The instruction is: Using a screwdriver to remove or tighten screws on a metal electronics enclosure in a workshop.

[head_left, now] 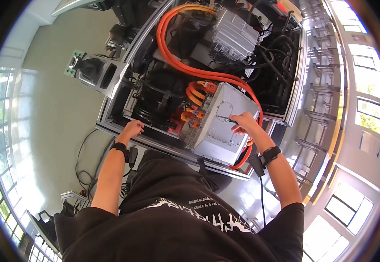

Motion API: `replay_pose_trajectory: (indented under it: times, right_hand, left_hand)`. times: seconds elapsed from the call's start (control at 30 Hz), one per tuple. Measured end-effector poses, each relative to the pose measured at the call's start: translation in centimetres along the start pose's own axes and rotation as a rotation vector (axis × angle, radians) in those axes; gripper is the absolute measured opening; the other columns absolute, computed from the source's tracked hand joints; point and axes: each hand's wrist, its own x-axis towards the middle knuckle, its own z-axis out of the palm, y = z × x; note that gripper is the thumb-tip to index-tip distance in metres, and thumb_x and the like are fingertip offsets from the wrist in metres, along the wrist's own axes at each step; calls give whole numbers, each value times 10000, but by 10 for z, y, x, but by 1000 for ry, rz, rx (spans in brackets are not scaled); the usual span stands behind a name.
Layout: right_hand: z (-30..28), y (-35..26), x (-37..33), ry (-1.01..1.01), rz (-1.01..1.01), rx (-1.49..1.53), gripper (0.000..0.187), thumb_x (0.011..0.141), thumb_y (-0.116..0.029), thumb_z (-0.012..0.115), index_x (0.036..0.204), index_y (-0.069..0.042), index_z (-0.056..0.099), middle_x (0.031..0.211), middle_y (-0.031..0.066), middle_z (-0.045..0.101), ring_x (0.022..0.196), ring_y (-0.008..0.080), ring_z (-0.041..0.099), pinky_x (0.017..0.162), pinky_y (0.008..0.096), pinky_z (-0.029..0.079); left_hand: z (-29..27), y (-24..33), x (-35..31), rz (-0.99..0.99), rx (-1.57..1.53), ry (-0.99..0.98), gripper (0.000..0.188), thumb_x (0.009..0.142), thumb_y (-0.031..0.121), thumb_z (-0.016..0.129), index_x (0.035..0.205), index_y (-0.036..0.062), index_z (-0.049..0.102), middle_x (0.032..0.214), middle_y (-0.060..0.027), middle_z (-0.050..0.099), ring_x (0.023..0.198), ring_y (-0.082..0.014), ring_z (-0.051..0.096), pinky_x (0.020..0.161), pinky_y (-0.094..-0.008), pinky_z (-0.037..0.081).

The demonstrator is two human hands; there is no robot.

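My right hand (pixel 245 123) is closed on a screwdriver-like tool (pixel 232 121) with a green handle. Its thin tip points left, over the lid of a silver metal box (pixel 219 131), where a wire-like handle or outline shows. The tip is too small to tell whether it touches the lid. My left hand (pixel 133 129) hovers by the front rail (pixel 155 143) of the aluminium frame, fingers curled in, with nothing visible in them. Thick orange cables (pixel 194 91) plug into the silver box's left side.
Behind the box, long orange cables (pixel 168 50) curve toward a second ribbed metal unit (pixel 235 32). Black hoses (pixel 277 54) run at the right. A gear-shift console (pixel 96 72) juts out at the left. Loose black cables (pixel 81 168) lie on the floor.
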Motion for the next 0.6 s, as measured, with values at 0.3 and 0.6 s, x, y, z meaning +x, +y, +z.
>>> replay_pose_trajectory:
  times: [0.3, 0.6]
  right_hand:
    - [12, -17, 2, 76, -165, -446, 326, 809, -182, 687, 673, 111, 640, 605, 177, 650, 509, 250, 679, 488, 352, 568]
    - [17, -16, -5, 173, -500, -1024, 201, 779, -135, 648, 792, 55, 715, 814, 230, 711, 819, 356, 717, 764, 441, 582]
  left_hand:
    - [0, -2, -11, 237, -85, 104, 203, 895, -20, 481, 963, -13, 672, 816, -105, 730, 691, -159, 690, 660, -305, 557]
    - [4, 0, -17, 217, -39, 111, 177, 884, -3, 501, 932, -14, 672, 789, -112, 724, 700, -168, 694, 659, -312, 556]
